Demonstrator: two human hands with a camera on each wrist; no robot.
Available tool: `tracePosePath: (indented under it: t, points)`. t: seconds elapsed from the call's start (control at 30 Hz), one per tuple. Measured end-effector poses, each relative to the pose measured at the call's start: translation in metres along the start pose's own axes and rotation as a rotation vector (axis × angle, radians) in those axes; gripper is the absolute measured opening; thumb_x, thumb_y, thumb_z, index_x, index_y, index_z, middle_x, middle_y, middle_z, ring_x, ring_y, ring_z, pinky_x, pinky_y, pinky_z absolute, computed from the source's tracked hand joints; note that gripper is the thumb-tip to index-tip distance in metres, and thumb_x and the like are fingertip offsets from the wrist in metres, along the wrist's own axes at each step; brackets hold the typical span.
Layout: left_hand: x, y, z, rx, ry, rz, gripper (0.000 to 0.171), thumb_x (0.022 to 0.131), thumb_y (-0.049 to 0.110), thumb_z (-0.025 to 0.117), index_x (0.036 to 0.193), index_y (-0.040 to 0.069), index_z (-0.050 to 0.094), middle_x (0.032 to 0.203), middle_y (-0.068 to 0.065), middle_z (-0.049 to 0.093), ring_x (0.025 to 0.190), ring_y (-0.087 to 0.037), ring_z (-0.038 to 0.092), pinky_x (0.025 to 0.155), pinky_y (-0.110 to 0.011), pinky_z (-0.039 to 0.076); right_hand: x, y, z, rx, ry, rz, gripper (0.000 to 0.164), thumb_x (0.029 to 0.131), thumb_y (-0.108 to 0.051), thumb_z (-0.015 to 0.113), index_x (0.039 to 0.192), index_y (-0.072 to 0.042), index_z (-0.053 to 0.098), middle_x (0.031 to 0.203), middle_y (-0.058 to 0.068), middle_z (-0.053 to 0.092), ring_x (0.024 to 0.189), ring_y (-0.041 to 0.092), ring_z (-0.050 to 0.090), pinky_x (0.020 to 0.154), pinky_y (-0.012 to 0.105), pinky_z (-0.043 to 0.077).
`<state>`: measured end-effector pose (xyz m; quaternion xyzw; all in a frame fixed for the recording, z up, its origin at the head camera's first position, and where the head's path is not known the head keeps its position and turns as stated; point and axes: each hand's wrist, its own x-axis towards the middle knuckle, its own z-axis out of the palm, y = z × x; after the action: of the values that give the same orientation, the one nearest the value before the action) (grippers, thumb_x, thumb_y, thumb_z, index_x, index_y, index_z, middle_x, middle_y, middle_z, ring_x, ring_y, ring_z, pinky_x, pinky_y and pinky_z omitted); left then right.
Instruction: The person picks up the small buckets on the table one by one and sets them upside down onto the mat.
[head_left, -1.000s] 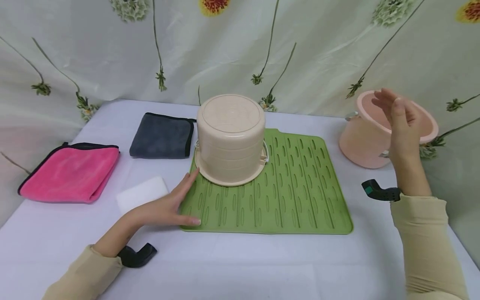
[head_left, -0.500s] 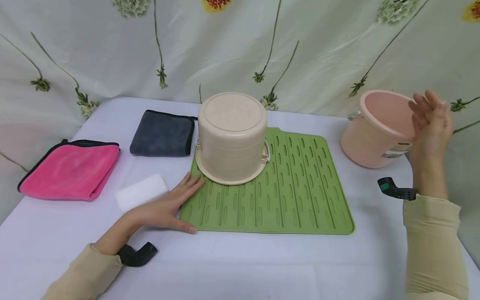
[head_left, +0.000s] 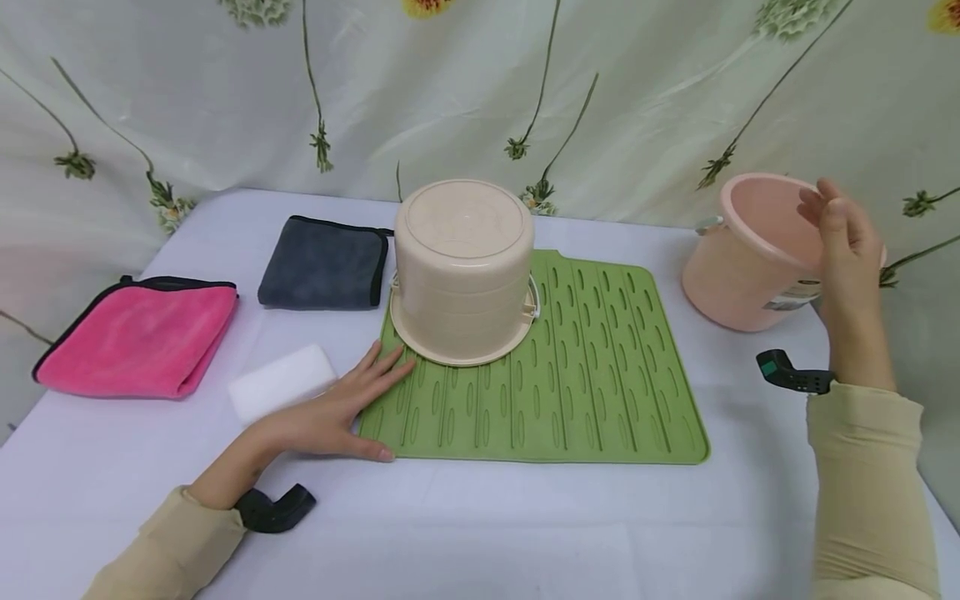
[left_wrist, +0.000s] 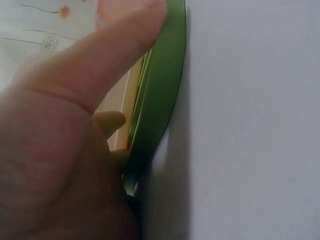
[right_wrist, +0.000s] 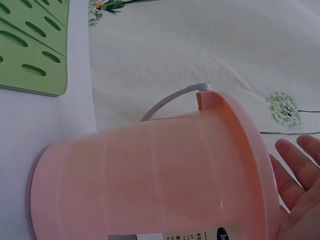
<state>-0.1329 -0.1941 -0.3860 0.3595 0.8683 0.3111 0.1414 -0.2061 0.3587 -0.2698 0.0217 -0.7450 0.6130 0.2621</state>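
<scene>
the pink plastic bucket [head_left: 723, 292] stands upright beside the flat green ribbed mat [head_left: 600, 408]; i have the right hand [head_left: 849, 242] loosely curved, empty, by its rim (contact unclear). the left hand [head_left: 330, 417] lies spread on the mat, gripping nothing. of two buckets, the inverted beige plastic bucket [head_left: 461, 292] looks placed; one's left. one mat, two folded fabric cloths [head_left: 142, 342], one white rectangular block [head_left: 277, 379].

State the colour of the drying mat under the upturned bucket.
The drying mat is green, best seen in the head view.
</scene>
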Motion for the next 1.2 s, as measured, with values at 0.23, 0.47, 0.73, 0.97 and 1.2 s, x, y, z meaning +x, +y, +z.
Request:
tracePosePath:
  t: [0.23, 0.47, 0.73, 0.97, 1.2]
  points:
    - [0.001, 0.000, -0.001, -0.006, -0.003, 0.009, 0.102, 0.076, 0.048, 0.073, 0.151, 0.013, 0.014, 0.155, -0.010, -0.004, 0.136, -0.033, -0.017, 0.097, -0.068, 0.013, 0.003, 0.002, 0.003, -0.389, -0.179, -0.001, 0.050, 0.101, -0.030, 0.039, 0.147, -0.011, 0.031, 0.143, 0.007, 0.040, 0.130, 0.012, 0.033, 0.106, 0.023, 0.020]
    - [0.002, 0.002, -0.001, 0.004, -0.008, 0.014, 0.100, 0.077, 0.048, 0.073, 0.151, 0.012, 0.015, 0.155, -0.011, -0.004, 0.136, -0.034, -0.018, 0.098, -0.068, 0.013, 0.006, 0.000, 0.007, -0.628, -0.274, 0.067, 0.058, 0.099, -0.041, 0.039, 0.150, -0.021, 0.022, 0.149, 0.010, 0.030, 0.134, 0.030, 0.027, 0.104, 0.053, 0.022]
    - [0.000, 0.003, 0.000, 0.006, -0.010, 0.007, 0.098, 0.079, 0.047, 0.072, 0.151, 0.012, 0.016, 0.155, -0.012, -0.004, 0.136, -0.034, -0.018, 0.098, -0.067, 0.014, 0.009, 0.003, 0.010, -0.823, -0.373, 0.011, 0.066, 0.097, -0.048, 0.041, 0.150, -0.015, 0.020, 0.140, 0.023, 0.038, 0.124, 0.049, 0.033, 0.098, 0.063, 0.020]
    - [0.000, 0.002, 0.001, 0.029, -0.008, 0.031, 0.093, 0.081, 0.045, 0.070, 0.151, 0.012, 0.018, 0.155, -0.015, -0.003, 0.135, -0.037, -0.018, 0.096, -0.069, 0.012, 0.010, 0.004, 0.012, -0.904, -0.343, -0.019, 0.067, 0.094, -0.049, 0.047, 0.148, -0.015, 0.029, 0.129, 0.030, 0.047, 0.113, 0.051, 0.041, 0.085, 0.063, 0.025]
    - [0.001, 0.002, 0.002, 0.031, -0.014, 0.022, 0.094, 0.081, 0.045, 0.070, 0.151, 0.012, 0.017, 0.155, -0.013, -0.003, 0.135, -0.035, -0.019, 0.097, -0.069, 0.011, 0.009, 0.005, 0.011, -1.012, -0.363, -0.049, 0.071, 0.089, -0.052, 0.056, 0.145, -0.014, 0.036, 0.113, 0.028, 0.056, 0.087, 0.043, 0.049, 0.061, 0.048, 0.027]
